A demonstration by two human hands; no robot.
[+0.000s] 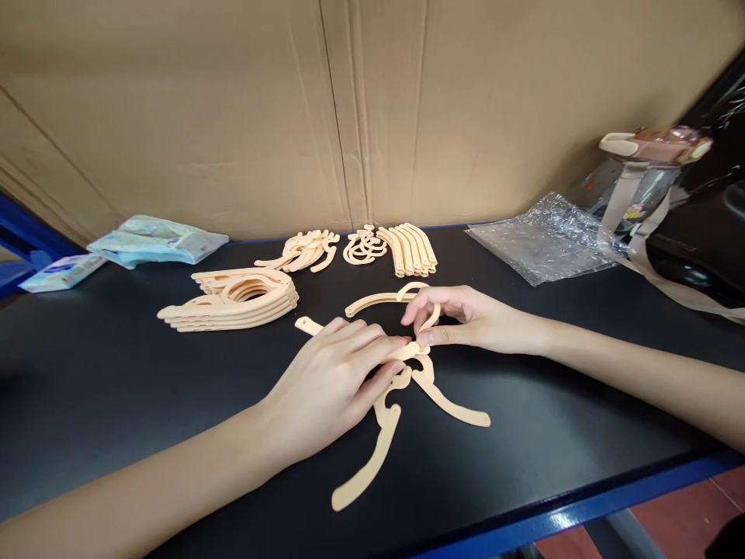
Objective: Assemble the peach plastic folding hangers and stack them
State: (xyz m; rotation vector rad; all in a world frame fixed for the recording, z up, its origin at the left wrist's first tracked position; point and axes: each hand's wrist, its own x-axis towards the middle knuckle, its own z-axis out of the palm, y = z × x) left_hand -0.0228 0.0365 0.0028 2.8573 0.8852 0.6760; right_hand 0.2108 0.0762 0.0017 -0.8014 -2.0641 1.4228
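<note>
Beige folding-hanger parts lie in front of me. Knuckles up, my left hand (343,373) closes on a hanger arm (308,326); one end with a small hole sticks out past the knuckles. My right hand (451,318) pinches a curved hanger hook (429,320) between thumb and fingers, its lower end against the held arm. Beneath the hands, two curved pieces with notches, a left one (369,466) and a right one (454,404), splay toward me. Just behind the right hand rests a loose curved arm (372,301). My fingers hide the joint.
Folded hangers (233,303) are stacked at left. Farther back lie piles of notched pieces (306,250), hooks (365,244) and curved arms (407,248). Tissue packs (160,241) sit back left. A clear plastic bag (541,241) and a strapped bottle (646,178) stand back right, before cardboard (233,116).
</note>
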